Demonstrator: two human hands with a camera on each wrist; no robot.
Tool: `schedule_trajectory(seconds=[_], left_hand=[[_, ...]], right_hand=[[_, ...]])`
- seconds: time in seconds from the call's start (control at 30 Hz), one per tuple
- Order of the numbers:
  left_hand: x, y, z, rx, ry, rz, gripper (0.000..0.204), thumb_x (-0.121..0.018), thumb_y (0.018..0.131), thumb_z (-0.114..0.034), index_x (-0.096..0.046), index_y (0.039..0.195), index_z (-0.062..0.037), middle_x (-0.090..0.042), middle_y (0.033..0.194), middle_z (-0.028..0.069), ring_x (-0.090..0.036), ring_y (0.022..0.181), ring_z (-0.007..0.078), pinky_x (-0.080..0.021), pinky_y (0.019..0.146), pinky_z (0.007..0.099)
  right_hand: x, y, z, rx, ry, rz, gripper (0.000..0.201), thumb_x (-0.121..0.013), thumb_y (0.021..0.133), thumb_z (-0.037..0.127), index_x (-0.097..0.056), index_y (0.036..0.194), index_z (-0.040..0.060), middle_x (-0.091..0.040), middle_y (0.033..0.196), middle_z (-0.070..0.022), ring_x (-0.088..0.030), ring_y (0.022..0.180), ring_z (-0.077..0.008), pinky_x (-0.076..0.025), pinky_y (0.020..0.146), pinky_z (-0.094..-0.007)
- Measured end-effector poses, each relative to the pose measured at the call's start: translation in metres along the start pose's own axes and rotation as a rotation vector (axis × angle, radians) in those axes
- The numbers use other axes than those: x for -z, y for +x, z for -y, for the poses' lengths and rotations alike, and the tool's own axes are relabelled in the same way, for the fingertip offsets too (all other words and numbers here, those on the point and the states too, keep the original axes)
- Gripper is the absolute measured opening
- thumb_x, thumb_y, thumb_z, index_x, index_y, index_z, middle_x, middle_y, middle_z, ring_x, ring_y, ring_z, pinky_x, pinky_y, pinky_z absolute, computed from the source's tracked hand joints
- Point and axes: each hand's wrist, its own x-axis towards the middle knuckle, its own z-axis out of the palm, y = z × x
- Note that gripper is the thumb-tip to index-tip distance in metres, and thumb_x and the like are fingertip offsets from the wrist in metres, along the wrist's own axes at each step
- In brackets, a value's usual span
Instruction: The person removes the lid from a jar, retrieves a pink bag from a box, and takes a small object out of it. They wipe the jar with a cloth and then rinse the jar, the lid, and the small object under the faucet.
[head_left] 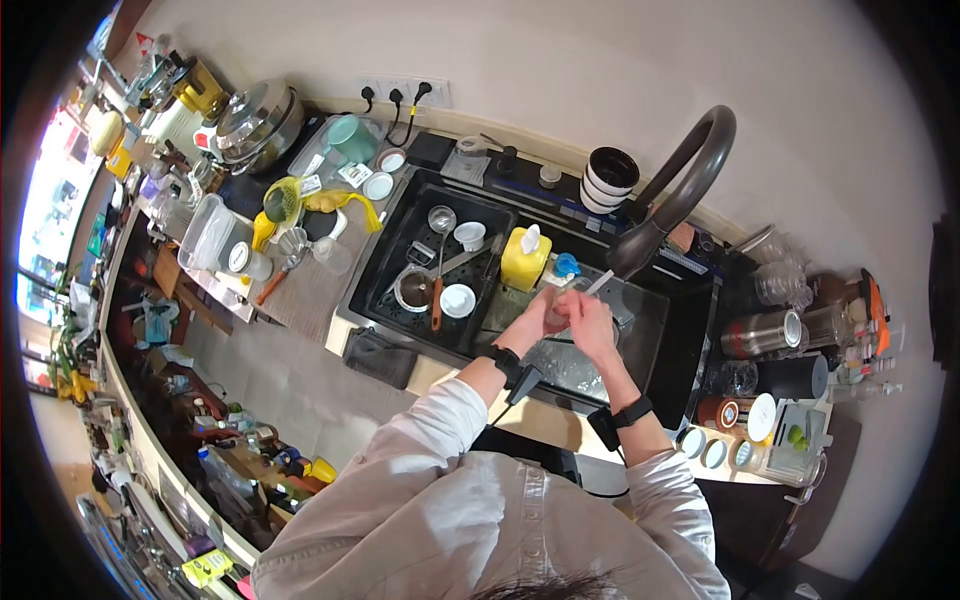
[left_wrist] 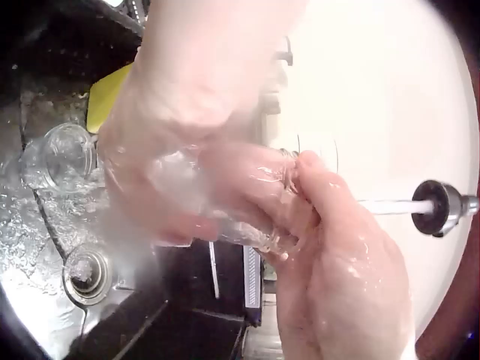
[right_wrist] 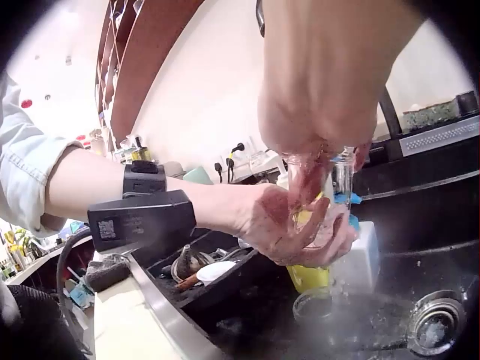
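Over the sink (head_left: pixel 650 310), both hands are on a clear glass jar (right_wrist: pixel 343 176) under running water. My left hand (head_left: pixel 540 315) holds the lower part of the jar, fingers curled beneath it in the right wrist view. The fingers of my right hand (head_left: pixel 592 325) reach into the mouth, with the thumb (left_wrist: pixel 313 169) at the rim. A thin stream of water (left_wrist: pixel 394 207) runs from the black faucet (head_left: pixel 700 165). Another clear glass jar (left_wrist: pixel 69 154) lies in the wet basin beside the drain (left_wrist: pixel 86 274). The left hand is blurred in the left wrist view.
A yellow pump bottle (head_left: pixel 525 262) and a white bottle with a blue top (head_left: pixel 567 266) stand close beside the hands. Left of them, a black drainer tray (head_left: pixel 405 225) holds a ladle and small white cups. Stacked bowls (head_left: pixel 608 180) sit behind; a steel tumbler (head_left: pixel 762 333) and jars stand right.
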Motion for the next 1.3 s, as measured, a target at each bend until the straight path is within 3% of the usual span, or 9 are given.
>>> schedule_trajectory(seconds=[0.13,0.23,0.4,0.5,0.6,0.7,0.8,1.03,1.3], left_hand=[[-0.037,-0.027,-0.002,-0.245,0.227,-0.391,0.037,-0.041,0.096,-0.037,-0.059,0.099,-0.0038,-0.065,0.076,0.0098,-0.059,0.052,0.0228,-0.047,0.043,0.0319],[-0.051,-0.042,0.001,-0.440,0.415,-0.557,0.041,-0.042,0.094,-0.035,-0.062,0.095,0.0002,-0.064,0.072,0.0120,-0.060,0.051,0.0210,-0.047,0.041,0.0340],[-0.051,-0.053,0.007,-0.840,0.703,-0.544,0.042,-0.035,0.097,-0.030,-0.062,0.100,0.0007,-0.062,0.092,0.0272,-0.057,0.093,0.0461,-0.044,0.086,0.0463],[-0.039,-0.040,0.014,-0.923,0.720,-0.491,0.041,-0.034,0.097,-0.031,-0.063,0.102,-0.0017,-0.063,0.092,0.0240,-0.061,0.090,0.0398,-0.046,0.083,0.0425],[-0.028,-0.031,0.014,-0.821,0.688,-0.364,0.040,-0.036,0.097,-0.032,-0.063,0.107,-0.0055,-0.065,0.096,0.0169,-0.063,0.091,0.0321,-0.047,0.078,0.0440],[-0.038,-0.044,-0.004,-0.177,0.279,-0.215,0.037,-0.037,0.097,-0.032,-0.059,0.116,-0.0104,-0.065,0.099,0.0103,-0.062,0.096,0.0255,-0.051,0.074,0.0441],[-0.049,-0.061,-0.019,0.094,-0.012,-0.089,0.040,-0.037,0.097,-0.039,-0.054,0.125,-0.0164,-0.063,0.102,0.0097,-0.062,0.096,0.0252,-0.054,0.073,0.0447],[-0.031,-0.035,-0.002,0.121,0.035,0.022,0.049,-0.041,0.094,-0.048,-0.054,0.112,-0.0038,-0.065,0.085,0.0116,-0.066,0.075,0.0270,-0.056,0.076,0.0446],[-0.042,-0.060,0.000,-0.383,0.258,-0.348,0.036,-0.042,0.092,-0.035,-0.058,0.099,-0.0032,-0.066,0.085,0.0125,-0.065,0.076,0.0247,-0.054,0.071,0.0376]], right_hand=[[-0.006,0.008,-0.011,-0.224,-0.029,-0.124,0.048,-0.036,0.100,0.032,-0.069,0.087,-0.0011,-0.071,0.075,-0.0151,-0.069,0.072,-0.0312,-0.053,0.072,-0.0386],[-0.018,0.012,-0.040,-0.366,0.422,-0.166,0.054,-0.033,0.100,0.033,-0.069,0.086,-0.0048,-0.071,0.073,-0.0137,-0.070,0.072,-0.0282,-0.053,0.072,-0.0381],[-0.008,0.014,-0.034,-0.661,0.711,-0.112,0.056,-0.028,0.102,0.033,-0.066,0.086,-0.0044,-0.071,0.076,-0.0145,-0.069,0.069,-0.0263,-0.054,0.070,-0.0346],[-0.008,0.012,-0.030,-0.752,0.721,-0.124,0.057,-0.026,0.103,0.034,-0.065,0.085,-0.0037,-0.071,0.077,-0.0160,-0.069,0.067,-0.0267,-0.054,0.069,-0.0337],[-0.020,0.007,-0.037,-0.595,0.706,-0.193,0.058,-0.026,0.103,0.035,-0.064,0.086,-0.0052,-0.071,0.078,-0.0155,-0.069,0.068,-0.0274,-0.054,0.068,-0.0352],[-0.022,-0.003,-0.023,-0.410,0.528,-0.269,0.057,-0.028,0.103,0.033,-0.065,0.085,-0.0059,-0.071,0.077,-0.0146,-0.069,0.068,-0.0281,-0.053,0.068,-0.0370],[-0.019,-0.015,-0.005,-0.283,0.261,-0.303,0.054,-0.031,0.103,0.029,-0.067,0.081,-0.0049,-0.071,0.076,-0.0151,-0.069,0.069,-0.0283,-0.053,0.069,-0.0369],[-0.010,-0.022,0.002,-0.046,0.029,-0.214,0.050,-0.035,0.101,0.026,-0.069,0.078,-0.0024,-0.071,0.073,-0.0150,-0.069,0.068,-0.0282,-0.053,0.071,-0.0364],[-0.018,0.006,-0.040,-0.524,0.704,-0.096,0.057,-0.033,0.102,0.035,-0.065,0.088,-0.0097,-0.070,0.079,-0.0198,-0.069,0.073,-0.0277,-0.053,0.072,-0.0350]])
